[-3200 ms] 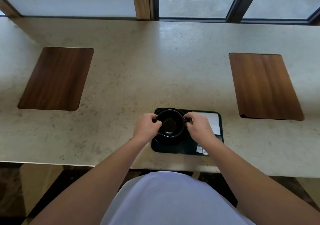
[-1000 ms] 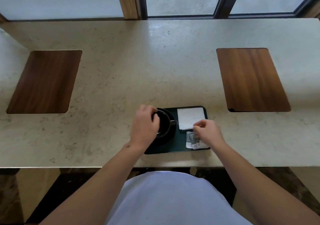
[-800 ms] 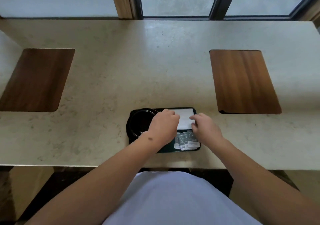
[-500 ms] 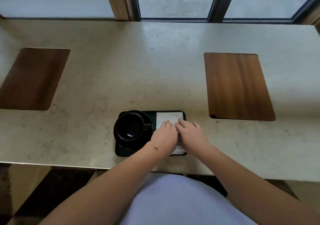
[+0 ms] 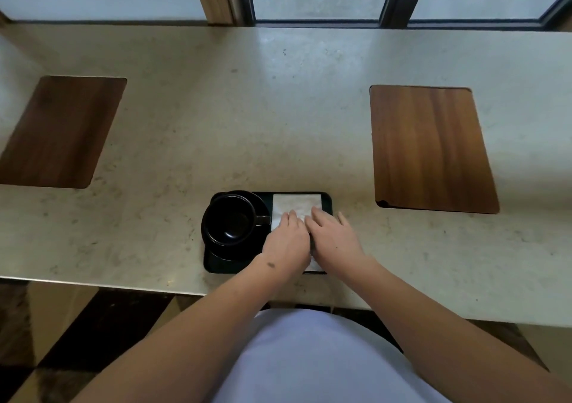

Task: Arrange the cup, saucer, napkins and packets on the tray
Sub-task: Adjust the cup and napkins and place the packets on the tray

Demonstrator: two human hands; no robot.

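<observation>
A small dark tray (image 5: 216,264) lies near the front edge of the stone counter. On its left half a black cup (image 5: 230,223) stands upright on a black saucer (image 5: 260,206), handle pointing right. White napkins (image 5: 295,204) lie on the tray's far right part. My left hand (image 5: 286,243) and my right hand (image 5: 332,237) rest side by side, fingers flat, on the near edge of the napkins. They cover the packets, of which only a pale corner (image 5: 314,266) shows at the tray's near right.
Two wooden mats lie on the counter (image 5: 278,117), one at the left (image 5: 58,131) and one at the right (image 5: 430,148). A window frame (image 5: 315,23) runs along the back. The counter's front edge is just below the tray.
My left hand has left the cup and moved right beside my right hand over the packets and napkins. The cup and saucer now stand uncovered. The view has shifted slightly.
</observation>
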